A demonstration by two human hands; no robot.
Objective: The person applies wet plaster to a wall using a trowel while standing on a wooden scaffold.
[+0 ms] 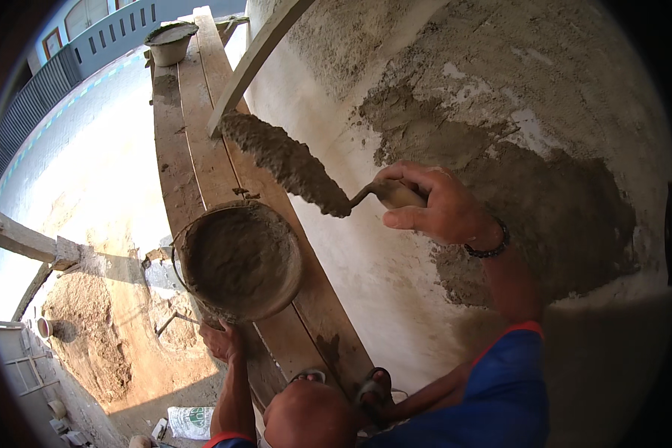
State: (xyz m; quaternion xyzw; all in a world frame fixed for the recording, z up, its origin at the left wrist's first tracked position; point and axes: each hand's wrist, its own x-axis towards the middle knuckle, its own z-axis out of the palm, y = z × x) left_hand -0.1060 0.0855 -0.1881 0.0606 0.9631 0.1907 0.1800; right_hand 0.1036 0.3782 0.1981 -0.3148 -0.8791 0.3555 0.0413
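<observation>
My right hand (437, 205) is closed round the handle of a trowel (396, 196) in front of the wall. A thick, long heap of wet grey mortar (287, 160) covers the trowel's blade, which points up and left over the planks. At the near side of a round bucket (297, 257), my left hand (220, 342) grips its outer side, with the fingers partly hidden. Wet mortar (235, 254) lies inside the bucket, which stands on the planks. Fresh dark mortar (552, 216) is spread unevenly over the wall beyond my right hand.
I am on a raised plank platform (276, 336) along the pale wall (336, 254). A second bucket (170, 46) stands at its far end. A wooden post (257, 60) crosses above the planks. Below left are a sand heap (89, 328) and a white sack (190, 422).
</observation>
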